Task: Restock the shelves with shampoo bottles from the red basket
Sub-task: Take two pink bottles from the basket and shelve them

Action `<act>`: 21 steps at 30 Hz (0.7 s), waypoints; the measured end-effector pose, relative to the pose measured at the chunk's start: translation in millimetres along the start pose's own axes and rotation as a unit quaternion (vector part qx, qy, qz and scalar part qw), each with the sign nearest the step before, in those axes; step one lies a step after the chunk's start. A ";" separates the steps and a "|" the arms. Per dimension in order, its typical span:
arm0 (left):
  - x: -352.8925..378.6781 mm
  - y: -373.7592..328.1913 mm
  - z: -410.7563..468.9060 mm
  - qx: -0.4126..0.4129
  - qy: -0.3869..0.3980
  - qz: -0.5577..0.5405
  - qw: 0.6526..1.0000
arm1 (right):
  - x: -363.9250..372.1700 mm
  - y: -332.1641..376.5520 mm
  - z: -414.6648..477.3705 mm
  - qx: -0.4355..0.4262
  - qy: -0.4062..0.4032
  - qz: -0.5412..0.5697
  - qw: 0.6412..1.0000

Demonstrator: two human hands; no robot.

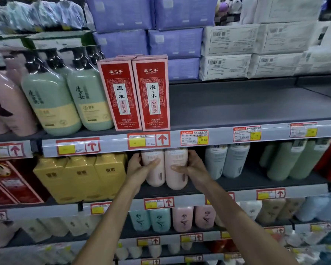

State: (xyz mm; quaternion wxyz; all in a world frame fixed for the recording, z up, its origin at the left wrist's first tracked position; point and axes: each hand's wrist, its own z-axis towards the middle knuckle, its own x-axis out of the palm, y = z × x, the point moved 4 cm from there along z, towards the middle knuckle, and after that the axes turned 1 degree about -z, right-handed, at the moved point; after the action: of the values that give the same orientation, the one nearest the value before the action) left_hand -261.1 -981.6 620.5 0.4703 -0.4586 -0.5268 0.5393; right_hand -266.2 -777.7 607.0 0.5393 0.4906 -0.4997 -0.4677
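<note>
Pink bottles (175, 180) stand between yellow boxes (80, 176) and white bottles (225, 161).

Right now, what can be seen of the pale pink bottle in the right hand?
The pale pink bottle looks like matte plastic, with rounded lower corners, faint print near the top and a dark mark low down. Its cap is hidden behind the price rail. It stands upright on the shelf, beside a twin bottle. The right hand grips its right side.
</note>
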 end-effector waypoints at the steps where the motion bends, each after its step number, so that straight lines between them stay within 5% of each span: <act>1: -1.2 1.3 3.7 0.001 -0.002 0.004 1.000 | 0.5 0.3 3.7 -0.001 0.003 -0.010 1.000; 21: 3.5 17.8 34.3 0.025 0.017 0.026 0.999 | 9.3 -15.4 36.3 0.000 0.021 -0.079 0.997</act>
State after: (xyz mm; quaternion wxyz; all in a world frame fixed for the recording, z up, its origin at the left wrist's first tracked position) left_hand -295.9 -982.8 603.5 0.4762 -0.4691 -0.4930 0.5568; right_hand -302.0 -790.3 593.1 0.5112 0.5381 -0.4483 -0.4982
